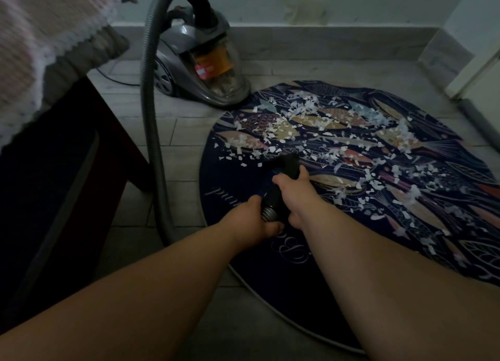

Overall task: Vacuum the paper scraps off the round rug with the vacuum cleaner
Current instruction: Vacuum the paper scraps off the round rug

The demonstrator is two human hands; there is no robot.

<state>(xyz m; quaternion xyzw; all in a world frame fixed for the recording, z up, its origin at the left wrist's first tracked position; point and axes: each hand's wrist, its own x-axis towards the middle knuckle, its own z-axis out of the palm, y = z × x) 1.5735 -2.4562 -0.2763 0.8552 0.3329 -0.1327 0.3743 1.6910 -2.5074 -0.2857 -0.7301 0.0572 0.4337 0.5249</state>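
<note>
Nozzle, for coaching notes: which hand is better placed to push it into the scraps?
Likely right hand: it grips the black nozzle nearest the paper scraps; left hand holds the hose end behind.

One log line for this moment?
left hand: grips hose end | right hand: grips nozzle | paper scraps: on rug | vacuum: beside rug
</note>
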